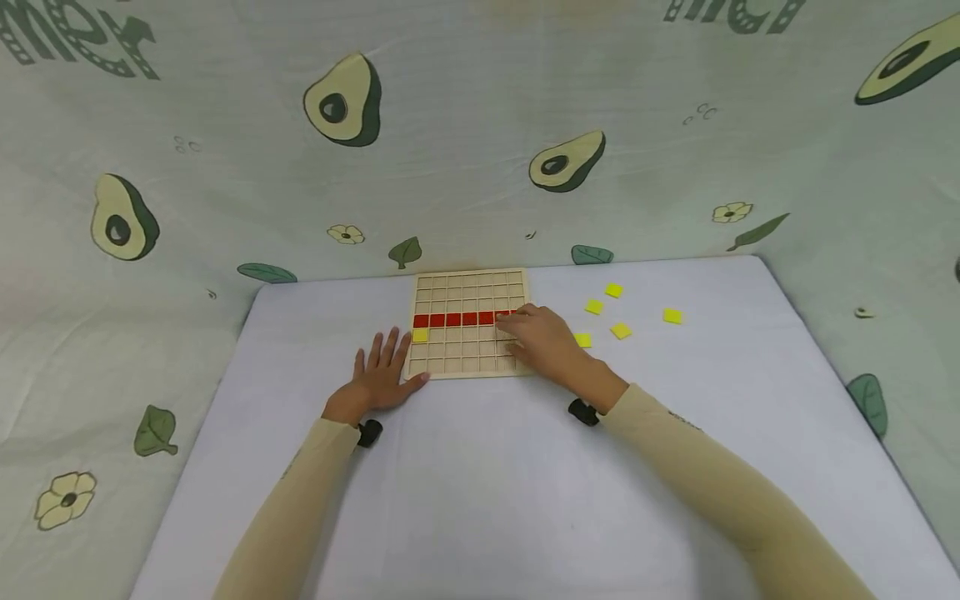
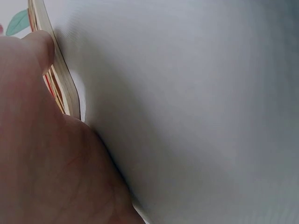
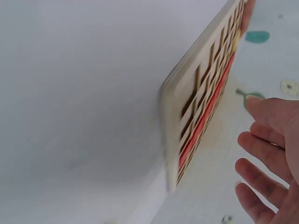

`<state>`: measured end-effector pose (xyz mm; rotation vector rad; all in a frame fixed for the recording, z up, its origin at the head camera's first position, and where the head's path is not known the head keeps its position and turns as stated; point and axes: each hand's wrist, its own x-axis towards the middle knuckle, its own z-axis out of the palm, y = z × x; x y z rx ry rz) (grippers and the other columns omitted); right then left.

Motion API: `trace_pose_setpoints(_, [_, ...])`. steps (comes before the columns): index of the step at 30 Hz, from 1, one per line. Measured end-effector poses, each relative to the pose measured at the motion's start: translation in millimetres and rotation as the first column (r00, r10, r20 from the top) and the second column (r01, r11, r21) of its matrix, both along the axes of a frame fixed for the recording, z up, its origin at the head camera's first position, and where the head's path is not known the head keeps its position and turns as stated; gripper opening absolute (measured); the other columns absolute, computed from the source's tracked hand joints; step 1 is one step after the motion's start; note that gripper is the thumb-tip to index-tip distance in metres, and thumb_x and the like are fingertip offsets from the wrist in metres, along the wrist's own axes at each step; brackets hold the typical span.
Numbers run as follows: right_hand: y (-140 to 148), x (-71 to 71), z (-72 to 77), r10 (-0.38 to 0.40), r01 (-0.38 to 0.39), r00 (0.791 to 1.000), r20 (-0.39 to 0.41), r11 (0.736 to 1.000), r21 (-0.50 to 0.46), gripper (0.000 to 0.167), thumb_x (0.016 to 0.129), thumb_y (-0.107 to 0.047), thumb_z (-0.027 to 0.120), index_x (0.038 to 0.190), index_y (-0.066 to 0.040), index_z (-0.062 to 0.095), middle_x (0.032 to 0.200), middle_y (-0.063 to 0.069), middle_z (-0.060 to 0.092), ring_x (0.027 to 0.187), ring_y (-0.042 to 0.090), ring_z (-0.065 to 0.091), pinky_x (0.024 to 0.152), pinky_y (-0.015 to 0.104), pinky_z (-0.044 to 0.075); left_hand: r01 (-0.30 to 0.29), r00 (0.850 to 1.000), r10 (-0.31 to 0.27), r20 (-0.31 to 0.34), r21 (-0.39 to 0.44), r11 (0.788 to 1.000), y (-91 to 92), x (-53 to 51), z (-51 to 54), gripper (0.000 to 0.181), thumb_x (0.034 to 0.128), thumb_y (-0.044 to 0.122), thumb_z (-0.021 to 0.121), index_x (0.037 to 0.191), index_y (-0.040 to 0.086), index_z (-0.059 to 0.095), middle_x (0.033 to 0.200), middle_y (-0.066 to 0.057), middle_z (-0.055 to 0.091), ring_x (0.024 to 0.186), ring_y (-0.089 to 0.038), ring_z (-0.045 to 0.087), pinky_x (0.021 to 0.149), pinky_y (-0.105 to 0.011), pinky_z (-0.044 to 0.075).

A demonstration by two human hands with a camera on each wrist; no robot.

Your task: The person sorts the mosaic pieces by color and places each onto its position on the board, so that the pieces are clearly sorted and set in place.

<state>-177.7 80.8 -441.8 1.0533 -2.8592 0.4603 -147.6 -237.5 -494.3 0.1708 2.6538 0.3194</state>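
Observation:
A wooden grid board [image 1: 465, 358] lies on the table, with a row of red square tiles [image 1: 453, 320] across its middle. One yellow tile [image 1: 420, 335] sits in the leftmost cell just below that row. My left hand [image 1: 381, 379] rests with spread fingers along the board's left edge, its thumb at the near corner. Over the board's right side is my right hand [image 1: 551, 346], covering some cells. In the right wrist view, the thumb and fingers of the right hand [image 3: 275, 140] are apart, and no tile shows between them.
Several loose yellow tiles [image 1: 620, 331] lie on the white tabletop [image 1: 480, 483] to the right of the board; one is close beside the right hand. Behind the table hangs a pale cloth [image 1: 465, 100] printed with avocados and leaves.

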Motion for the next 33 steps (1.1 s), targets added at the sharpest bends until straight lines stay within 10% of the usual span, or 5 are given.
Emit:
trace_pose_setpoints(14, [89,11.6,-13.6,-0.173,0.173,0.984,-0.035,0.985,-0.004,0.049,0.088,-0.012,0.088,0.134,-0.001,0.072,0.138,0.013,0.071,0.123,0.033,0.064,0.103,0.049,0.054,0.012,1.0,-0.012,-0.011,0.005,1.0,-6.1,-1.4,-2.0,0.096,0.1061,0.062,0.044,0.17,0.009,-0.004,0.176,-0.019,-0.015,0.161,-0.044,-0.017,0.124,-0.069,-0.01])
trace_pose_setpoints(33, [131,17.9,-31.1,-0.178,0.178,0.984,0.003,0.983,-0.037,0.049,0.087,-0.008,0.088,0.132,0.002,0.072,0.129,0.016,0.075,0.115,0.038,0.068,0.094,0.053,0.058,0.014,1.0,-0.014,-0.01,0.004,1.0,-0.6,0.7,0.8,0.095,0.1069,0.061,0.043,0.17,0.008,-0.005,0.176,-0.019,-0.016,0.161,-0.044,-0.018,0.124,-0.068,-0.01])
